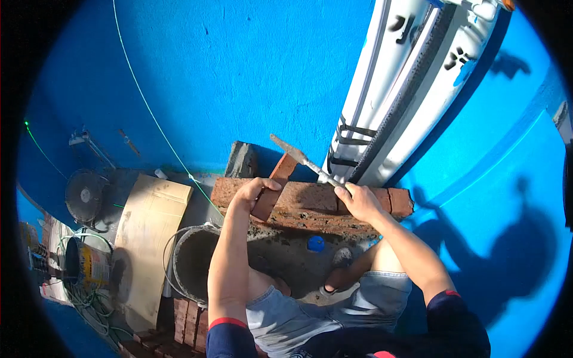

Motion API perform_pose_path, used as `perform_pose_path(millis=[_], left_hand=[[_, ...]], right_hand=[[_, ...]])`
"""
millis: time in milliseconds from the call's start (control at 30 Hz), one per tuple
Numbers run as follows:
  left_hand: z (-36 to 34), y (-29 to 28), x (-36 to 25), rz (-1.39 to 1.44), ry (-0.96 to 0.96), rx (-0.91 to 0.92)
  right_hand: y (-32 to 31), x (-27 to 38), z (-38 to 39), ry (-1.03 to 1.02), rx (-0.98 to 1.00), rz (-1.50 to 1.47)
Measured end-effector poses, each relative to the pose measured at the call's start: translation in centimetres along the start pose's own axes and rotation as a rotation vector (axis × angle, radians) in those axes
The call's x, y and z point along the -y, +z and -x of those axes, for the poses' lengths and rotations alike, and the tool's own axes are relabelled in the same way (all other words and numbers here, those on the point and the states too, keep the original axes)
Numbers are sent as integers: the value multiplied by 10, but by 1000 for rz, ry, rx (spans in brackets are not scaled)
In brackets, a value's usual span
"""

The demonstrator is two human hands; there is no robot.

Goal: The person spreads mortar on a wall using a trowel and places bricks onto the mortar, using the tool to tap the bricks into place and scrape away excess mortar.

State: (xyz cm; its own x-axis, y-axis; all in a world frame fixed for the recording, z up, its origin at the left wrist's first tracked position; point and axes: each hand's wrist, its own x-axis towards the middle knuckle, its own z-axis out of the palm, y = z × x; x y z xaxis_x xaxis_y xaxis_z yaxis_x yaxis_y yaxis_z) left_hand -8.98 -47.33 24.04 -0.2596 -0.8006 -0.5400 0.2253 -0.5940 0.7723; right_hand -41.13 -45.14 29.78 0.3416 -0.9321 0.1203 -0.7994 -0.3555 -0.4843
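My left hand (256, 190) grips a reddish brick (266, 206), tilted with its upper end leaning right, above a low course of bricks (310, 196). My right hand (358, 201) is closed round the handle of a trowel (289, 148). Its narrow grey blade, smeared with mortar, points up and left across the top of the held brick. Whether the blade touches the brick I cannot tell. Mortar shows below the front edge of the course, which runs along the foot of the blue wall (239, 77).
White pipes (382, 101) lean on the wall behind the course. At left are a mortar-stained bucket (177, 268), a cardboard sheet (149, 221), a fan (85, 196) and a yellow-labelled pail (92, 267). A blue cap (316, 243) lies near my feet. Stacked bricks (188, 322) stand lower left. A green string (143, 95) crosses the wall.
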Motion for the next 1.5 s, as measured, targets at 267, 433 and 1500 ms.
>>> perform_pose_path(millis=[267, 433, 1500], left_hand=[[5, -9, 10, -94, -33, -78], [-2, -3, 5, -33, 8, 53], [22, 85, 20, 646, 373, 11]], right_hand=[[-83, 60, 4, -412, -275, -547], [-4, -20, -5, 64, 21, 87], [32, 18, 6, 65, 163, -882]])
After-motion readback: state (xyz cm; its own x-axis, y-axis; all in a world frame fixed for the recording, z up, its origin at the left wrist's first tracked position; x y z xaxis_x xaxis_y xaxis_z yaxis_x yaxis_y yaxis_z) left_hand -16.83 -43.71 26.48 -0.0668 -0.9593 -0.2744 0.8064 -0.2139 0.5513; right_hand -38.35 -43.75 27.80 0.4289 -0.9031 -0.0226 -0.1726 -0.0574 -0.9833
